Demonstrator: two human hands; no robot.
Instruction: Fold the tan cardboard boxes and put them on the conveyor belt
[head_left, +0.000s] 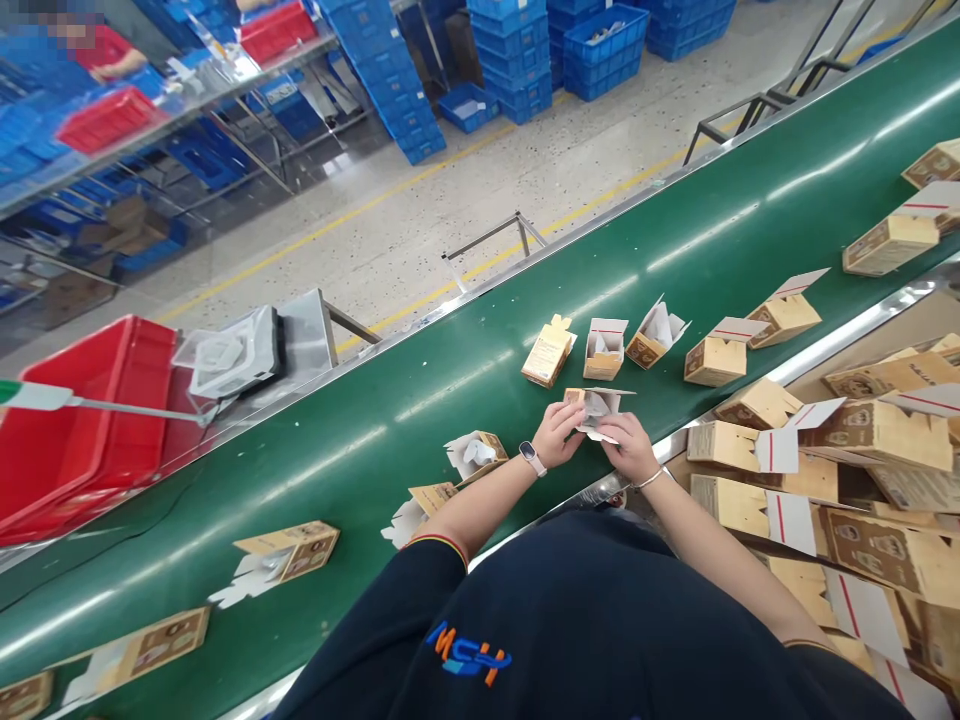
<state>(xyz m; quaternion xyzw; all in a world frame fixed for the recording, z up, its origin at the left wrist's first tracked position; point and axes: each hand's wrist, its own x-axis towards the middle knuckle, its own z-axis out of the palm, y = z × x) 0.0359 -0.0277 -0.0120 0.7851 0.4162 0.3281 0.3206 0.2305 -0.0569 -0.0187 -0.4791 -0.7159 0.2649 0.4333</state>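
Head view: left hand [556,434] and right hand [627,447] close together, both gripping a small open cardboard carton [598,408] above the green conveyor belt [360,470]. Fingers hide part of its inside. Other cartons [604,350] lie at 12 o'clock.

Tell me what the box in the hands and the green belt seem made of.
The box held between the left hand and right hand looks like thin printed paperboard, matte, with crisp folds and a pale inside. The belt looks like smooth green rubber or PVC, with streaks of soft sheen; I can't tell which.
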